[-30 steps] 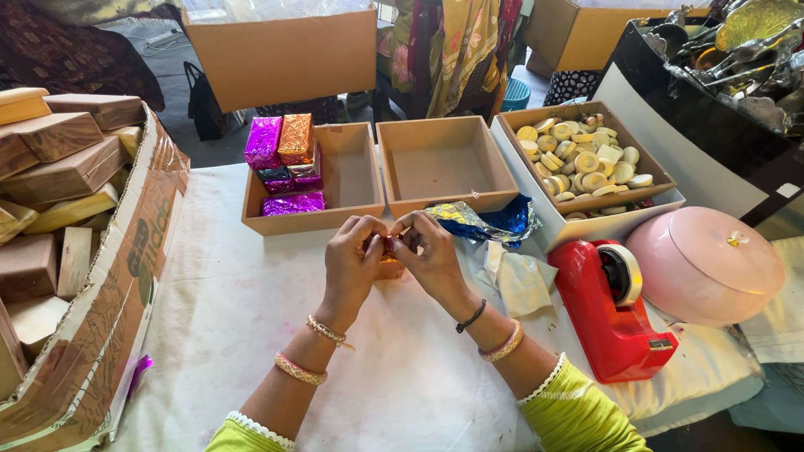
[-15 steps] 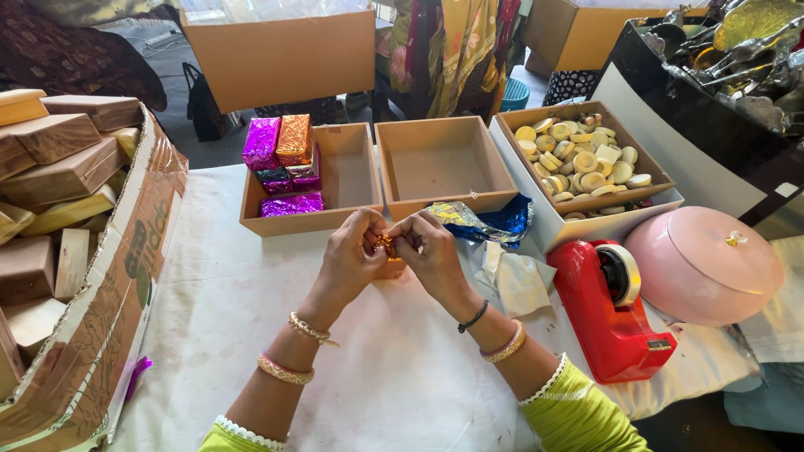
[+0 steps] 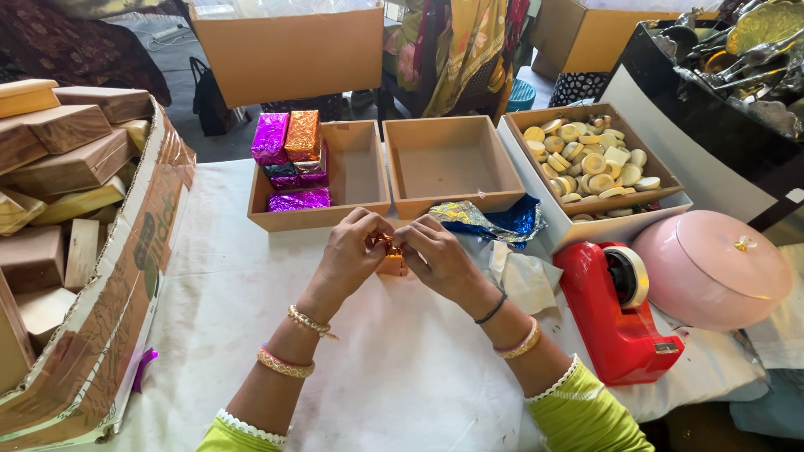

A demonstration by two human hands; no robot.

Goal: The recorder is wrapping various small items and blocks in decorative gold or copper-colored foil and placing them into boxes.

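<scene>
— What are the two hands doing?

— The left hand [image 3: 352, 251] and the right hand [image 3: 435, 255] meet over the white cloth of the worktop [image 3: 402, 368]. Between them sits a small block wrapped in orange foil [image 3: 391, 261]. The fingers of both hands are pinched on its top, grasping the foil from either side.

— Where exactly is the block?

— Resting on the worktop, just in front of the two open cardboard trays, about midway between them.

— What is in those trays?

— The left tray [image 3: 360, 180] holds wrapped blocks at its left end: a purple one [image 3: 270, 138] and an orange one [image 3: 302, 135] standing up, more purple ones below. The middle tray [image 3: 450, 163] shows only its bare floor. A third tray [image 3: 662, 197], to the right, is full of round pale yellow cakes [image 3: 586, 159].

— Anything near the right hand?

— A crumpled sheet of blue and gold foil [image 3: 490, 219] just behind it, and a red tape dispenser [image 3: 615, 314] further right, beside a pink round lidded box [image 3: 712, 268].

— And on the left?

— A big cardboard box [image 3: 109, 293] stacked with brown and cream bars [image 3: 63, 167].
</scene>
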